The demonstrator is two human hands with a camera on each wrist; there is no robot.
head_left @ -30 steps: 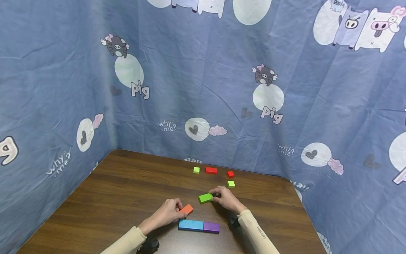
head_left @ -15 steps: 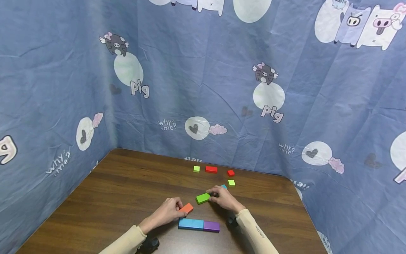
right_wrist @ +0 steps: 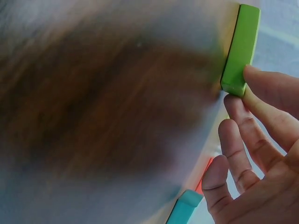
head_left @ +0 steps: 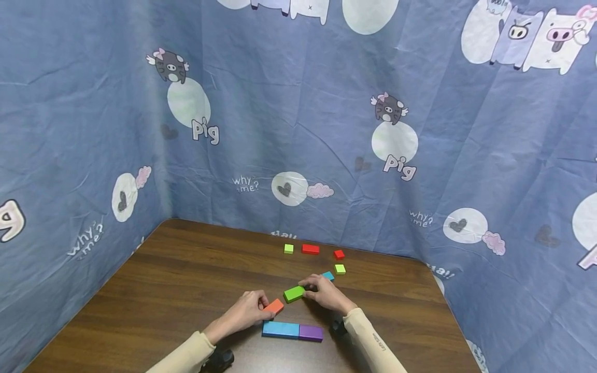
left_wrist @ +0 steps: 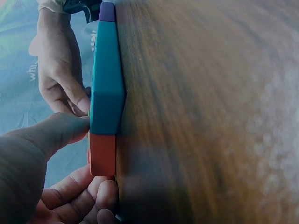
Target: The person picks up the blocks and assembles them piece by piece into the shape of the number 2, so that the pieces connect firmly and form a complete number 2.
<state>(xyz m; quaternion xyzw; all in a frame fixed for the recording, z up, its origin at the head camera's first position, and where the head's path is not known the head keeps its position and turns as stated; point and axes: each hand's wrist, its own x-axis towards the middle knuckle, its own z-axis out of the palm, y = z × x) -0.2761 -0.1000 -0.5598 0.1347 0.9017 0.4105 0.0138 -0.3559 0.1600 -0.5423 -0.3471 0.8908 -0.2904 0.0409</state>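
My left hand [head_left: 249,309] grips an orange block [head_left: 275,306] by its left end, thumb on the near side. In the left wrist view the orange block [left_wrist: 103,156] shows between thumb and fingers, behind the long blue block. Across from it, my right hand [head_left: 328,295] pinches the right end of a green block [head_left: 293,294]. Thumb and fingers meet at that end of the green block [right_wrist: 241,49] in the right wrist view. A small gap separates green from orange. Nearer me, a long blue block [head_left: 281,329] and a purple block [head_left: 311,333] lie end to end.
Behind my right hand lies another blue block [head_left: 328,276], partly hidden. Farther back are two yellow-green cubes, one left [head_left: 288,249] and one right [head_left: 340,269], a red block [head_left: 310,249] and a small red piece [head_left: 339,254]. A blue curtain [head_left: 298,129] hangs behind the wooden table [head_left: 186,269].
My right hand has drawn the green block left and slightly toward me, closer to the orange one. The blue block behind that hand has come into view. My left hand has stayed put.
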